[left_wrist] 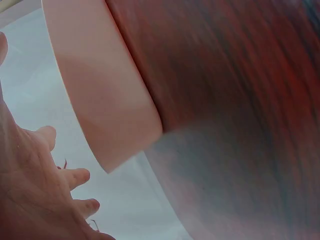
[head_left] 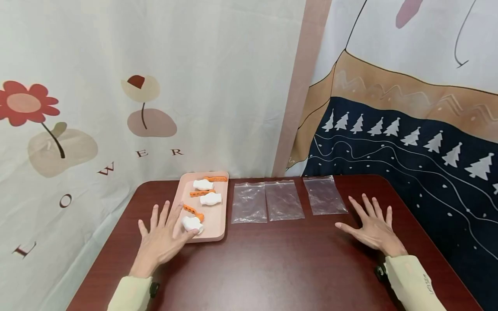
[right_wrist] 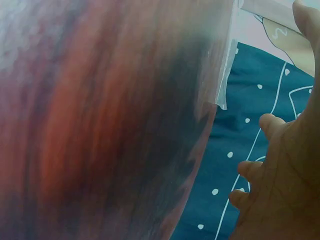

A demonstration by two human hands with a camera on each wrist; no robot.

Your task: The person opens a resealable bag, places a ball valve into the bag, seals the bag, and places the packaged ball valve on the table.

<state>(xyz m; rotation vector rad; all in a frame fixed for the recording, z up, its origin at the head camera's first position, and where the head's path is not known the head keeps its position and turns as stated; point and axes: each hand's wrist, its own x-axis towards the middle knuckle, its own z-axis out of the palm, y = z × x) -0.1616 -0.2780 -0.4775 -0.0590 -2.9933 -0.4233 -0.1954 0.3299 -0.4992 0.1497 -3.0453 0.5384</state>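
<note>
My left hand (head_left: 161, 239) has its fingers spread and overlaps the near left corner of a pink tray (head_left: 213, 220) in the head view, holding nothing. On that tray lie white bottle-like pieces (head_left: 211, 199) and orange strips with holes (head_left: 202, 193), three of each in pairs. In the left wrist view the tray's side (left_wrist: 100, 90) shows beside my fingers. My right hand (head_left: 371, 226), fingers also spread and holding nothing, is to the right of a clear zip bag (head_left: 324, 196). Two more zip bags, a left one (head_left: 249, 203) and a middle one (head_left: 284, 201), lie flat side by side.
A dark red wooden table (head_left: 268, 263) with rounded far corners carries everything. Behind it hangs a printed curtain (head_left: 218, 86) with flowers on the left and a dark blue tree pattern on the right. The bags lie along the table's far edge, right of the tray.
</note>
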